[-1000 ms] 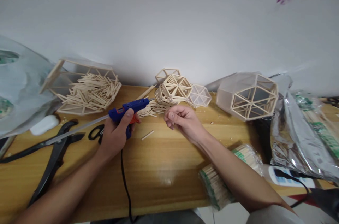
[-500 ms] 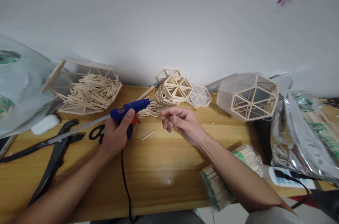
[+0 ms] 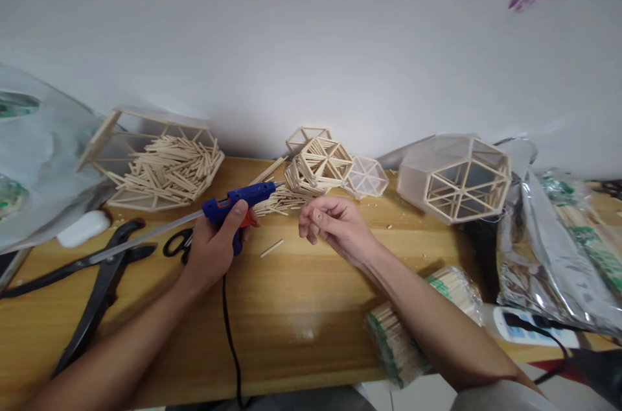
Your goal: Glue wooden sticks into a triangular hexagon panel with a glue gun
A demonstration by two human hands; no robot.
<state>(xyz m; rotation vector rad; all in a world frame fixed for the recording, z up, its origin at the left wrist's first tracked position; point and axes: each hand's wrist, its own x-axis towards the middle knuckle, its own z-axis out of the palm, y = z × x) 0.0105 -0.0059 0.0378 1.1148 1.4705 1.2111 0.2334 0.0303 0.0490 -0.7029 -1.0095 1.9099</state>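
The left hand (image 3: 211, 252) held the glue gun (image 3: 243, 196) over the left-middle of the desk (image 3: 301, 314), its grip clamped round the handle, nozzle pointing right. A glue stick (image 3: 155, 233) ran out of the gun's back to the left, passing above a black tool (image 3: 111, 278). The cord (image 3: 230, 327) dropped from the handle toward the near edge.

The right hand (image 3: 340, 227) hung to the right of the nozzle, well apart from the gun. Its grip was loosely curled, thumb close to the index finger; whether their tips met could not be told.

A short stick (image 3: 271, 247) lay on the desk between the hands. Just beyond them stood a stack of hexagon frames (image 3: 323, 164), with loose sticks (image 3: 272, 203) at its left and a pale panel (image 3: 367, 176) at its right. The far left held a box (image 3: 168, 114) full of cut sticks; another box (image 3: 413, 177) lay far right.

Scissors (image 3: 175, 244) sat partly hidden behind the left hand. The right forearm crossed above two packs (image 3: 396, 340) near the right.
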